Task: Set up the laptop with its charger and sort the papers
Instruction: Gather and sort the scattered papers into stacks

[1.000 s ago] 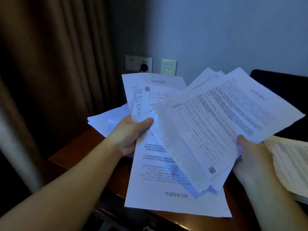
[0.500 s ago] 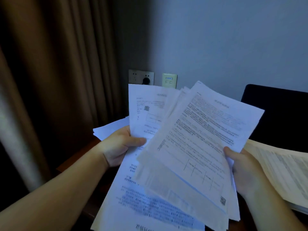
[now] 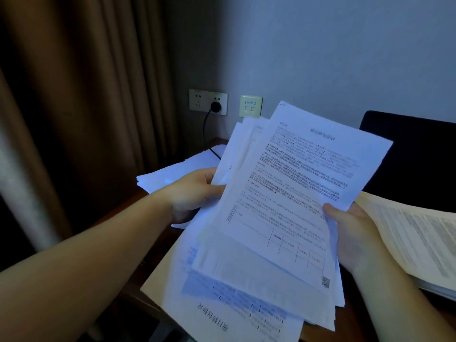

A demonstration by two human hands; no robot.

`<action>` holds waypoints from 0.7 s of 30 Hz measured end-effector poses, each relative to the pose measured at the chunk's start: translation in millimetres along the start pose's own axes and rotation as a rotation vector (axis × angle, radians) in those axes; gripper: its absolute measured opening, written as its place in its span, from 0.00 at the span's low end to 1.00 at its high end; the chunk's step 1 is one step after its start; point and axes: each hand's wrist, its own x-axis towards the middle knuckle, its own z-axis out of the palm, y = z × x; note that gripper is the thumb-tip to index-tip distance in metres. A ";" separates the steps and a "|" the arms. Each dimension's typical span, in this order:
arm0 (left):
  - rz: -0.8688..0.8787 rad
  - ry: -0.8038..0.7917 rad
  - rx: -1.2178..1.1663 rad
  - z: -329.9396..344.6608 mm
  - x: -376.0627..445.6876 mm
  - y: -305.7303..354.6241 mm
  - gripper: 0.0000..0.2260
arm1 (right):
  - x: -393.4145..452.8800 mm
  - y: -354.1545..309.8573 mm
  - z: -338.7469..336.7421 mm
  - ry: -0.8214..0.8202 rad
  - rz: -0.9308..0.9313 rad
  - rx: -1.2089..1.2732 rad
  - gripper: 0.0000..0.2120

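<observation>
A thick stack of printed white papers [image 3: 291, 193] is held up above the wooden desk [image 3: 138, 213]. My left hand [image 3: 195, 191] grips the stack's left edge, thumb on top. Its right edge is pinched by my right hand [image 3: 350, 230]. More loose sheets [image 3: 232, 317] lie on the desk under the stack. Another pile of white papers [image 3: 172, 176] lies behind my left hand. A black charger plug [image 3: 216, 106] sits in the wall socket, its cable [image 3: 206, 134] running down to the desk. The dark laptop lid [image 3: 414, 154] stands at the right.
An open book or bound document [image 3: 417, 238] lies at the right edge of the desk. A brown curtain [image 3: 81, 95] hangs on the left. A second wall plate [image 3: 251, 106] sits beside the socket.
Both hands have brought the fanned sheets together into one stack and turned it more upright. The separate sheet in my left hand has merged into it.
</observation>
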 end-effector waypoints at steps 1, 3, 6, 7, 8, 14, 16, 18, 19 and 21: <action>-0.004 -0.013 -0.011 -0.4 -0.3 -0.7 0.17 | 0.1 0.2 0.9 0.037 -0.024 0.009 0.18; -0.010 -0.021 -0.057 -3.1 -1.3 -4.3 0.17 | 1.9 1.3 -1.4 0.103 -0.043 0.035 0.17; -0.008 -0.097 -0.169 -15.0 -13.0 -8.0 0.21 | 5.0 3.8 -5.5 0.185 -0.031 0.081 0.17; -0.004 -0.177 -0.239 -20.7 -18.5 -9.9 0.25 | 7.4 5.9 -7.3 0.204 -0.025 0.091 0.16; 0.007 -0.260 -0.314 -25.3 -25.1 -12.0 0.27 | 9.1 7.1 -8.1 0.222 -0.018 0.104 0.15; 0.096 -0.453 -0.916 -11.6 -54.9 -34.8 0.28 | 14.9 10.3 -7.2 0.317 -0.039 0.096 0.13; 0.113 -0.176 -0.709 10.0 -58.0 -43.5 0.24 | 16.2 9.8 -6.5 0.347 -0.064 0.110 0.15; 0.109 0.112 -0.559 34.6 -58.4 -51.1 0.20 | 16.0 10.3 -4.8 0.348 -0.054 0.124 0.15; 0.122 0.195 -0.513 45.9 -59.2 -50.8 0.21 | 14.8 9.5 -4.2 0.335 -0.059 0.121 0.15; 0.178 0.301 -0.458 61.7 -57.6 -51.1 0.21 | 13.0 9.8 -3.5 0.324 -0.053 0.168 0.16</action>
